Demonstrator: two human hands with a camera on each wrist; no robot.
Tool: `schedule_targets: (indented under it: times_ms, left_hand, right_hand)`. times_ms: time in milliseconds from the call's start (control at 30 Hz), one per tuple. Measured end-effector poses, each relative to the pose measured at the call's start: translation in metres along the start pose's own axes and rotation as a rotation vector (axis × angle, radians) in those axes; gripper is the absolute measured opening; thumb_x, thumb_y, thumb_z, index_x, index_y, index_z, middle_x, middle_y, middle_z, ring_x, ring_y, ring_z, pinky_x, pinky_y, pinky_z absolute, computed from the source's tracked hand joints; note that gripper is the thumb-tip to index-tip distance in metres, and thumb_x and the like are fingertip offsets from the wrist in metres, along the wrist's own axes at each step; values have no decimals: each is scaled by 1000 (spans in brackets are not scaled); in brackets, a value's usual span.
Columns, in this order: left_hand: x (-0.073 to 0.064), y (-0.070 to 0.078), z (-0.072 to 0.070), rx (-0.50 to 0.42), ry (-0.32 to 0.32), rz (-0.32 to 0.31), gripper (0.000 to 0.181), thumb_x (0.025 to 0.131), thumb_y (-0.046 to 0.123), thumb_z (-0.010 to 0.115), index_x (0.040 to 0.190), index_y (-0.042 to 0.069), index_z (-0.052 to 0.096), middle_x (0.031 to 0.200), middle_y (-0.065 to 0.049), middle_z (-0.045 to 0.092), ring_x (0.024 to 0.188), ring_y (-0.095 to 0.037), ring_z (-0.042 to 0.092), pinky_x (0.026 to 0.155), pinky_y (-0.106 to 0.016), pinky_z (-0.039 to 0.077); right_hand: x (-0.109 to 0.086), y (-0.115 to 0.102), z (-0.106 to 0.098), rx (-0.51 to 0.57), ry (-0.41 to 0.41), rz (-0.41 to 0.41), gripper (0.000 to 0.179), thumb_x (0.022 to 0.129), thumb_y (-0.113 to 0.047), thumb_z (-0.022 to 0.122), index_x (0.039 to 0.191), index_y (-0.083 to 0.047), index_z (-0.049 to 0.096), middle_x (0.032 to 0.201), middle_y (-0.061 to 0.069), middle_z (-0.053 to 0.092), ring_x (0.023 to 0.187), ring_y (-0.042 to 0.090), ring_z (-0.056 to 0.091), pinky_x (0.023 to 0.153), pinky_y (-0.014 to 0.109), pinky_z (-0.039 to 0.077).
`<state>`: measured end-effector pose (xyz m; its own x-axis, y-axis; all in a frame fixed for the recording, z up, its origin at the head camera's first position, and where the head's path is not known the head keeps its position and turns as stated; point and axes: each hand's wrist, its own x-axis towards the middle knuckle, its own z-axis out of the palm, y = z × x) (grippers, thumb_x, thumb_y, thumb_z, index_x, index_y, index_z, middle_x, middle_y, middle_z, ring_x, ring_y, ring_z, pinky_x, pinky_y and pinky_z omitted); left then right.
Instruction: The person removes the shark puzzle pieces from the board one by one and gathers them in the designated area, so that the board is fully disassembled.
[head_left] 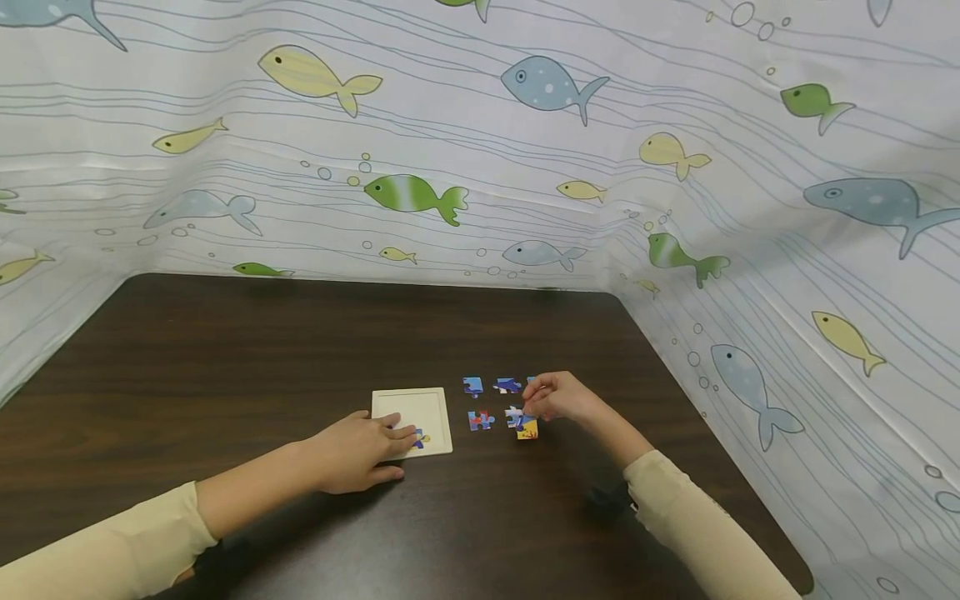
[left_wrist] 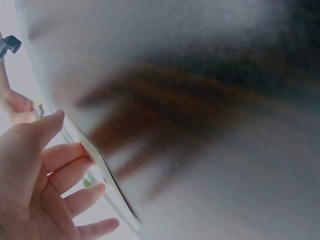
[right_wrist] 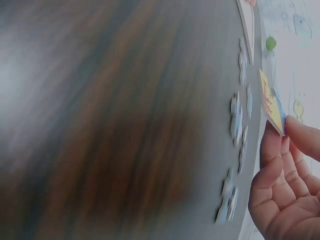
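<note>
My left hand lies over the lower left of a pale square puzzle tray, with its fingers spread on it. A blue and yellow puzzle piece shows in the tray beside the fingertips. To the right of the tray, my right hand pinches a yellow and blue jigsaw piece between thumb and fingers. In the right wrist view that piece is tilted and held above the table. Under it in the head view lies a blue and white piece, partly covered.
Other loose pieces lie right of the tray: a blue one, a dark blue one and a red and blue one. A dark wooden table carries everything. A fish-patterned curtain surrounds its back and sides.
</note>
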<state>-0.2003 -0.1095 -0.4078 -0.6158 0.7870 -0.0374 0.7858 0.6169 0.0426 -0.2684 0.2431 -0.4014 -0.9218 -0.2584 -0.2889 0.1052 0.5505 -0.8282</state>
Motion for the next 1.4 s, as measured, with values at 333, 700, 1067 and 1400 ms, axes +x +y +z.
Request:
schedule_targets:
  times_ms: [333, 700, 1067, 1400]
  left_hand:
    - [-2, -2, -1, -12, -10, -7, 52, 94, 41, 57, 138, 13, 54, 141, -4, 55, 132, -31, 50, 98, -53, 45]
    - [-3, -1, -2, -25, -10, -21, 53, 94, 41, 58, 138, 12, 54, 141, -5, 55, 131, -32, 50, 99, -53, 45]
    - [-3, -2, -2, -62, -20, -27, 55, 94, 43, 57, 139, 13, 53, 143, -5, 53, 133, -30, 49, 101, -55, 43]
    - [-12, -11, -5, -109, 18, -64, 58, 93, 46, 58, 142, 15, 50, 146, -3, 50, 134, -29, 47, 103, -66, 33]
  right_hand:
    - [-17, 28, -23, -55, 61, 30, 26, 82, -10, 72, 102, 4, 62, 80, 0, 72, 74, 12, 65, 65, 30, 50]
    - [-18, 37, -24, -116, 102, -2, 22, 80, -9, 75, 97, 1, 65, 76, -4, 70, 69, 11, 62, 60, 30, 45]
    - [-21, 36, -20, -145, 132, -22, 19, 78, -5, 75, 93, 1, 65, 75, 0, 70, 67, 12, 62, 57, 29, 44]
    - [-19, 12, -17, -137, 97, -72, 20, 80, -4, 73, 96, 4, 65, 77, 3, 71, 64, 13, 59, 52, 26, 42]
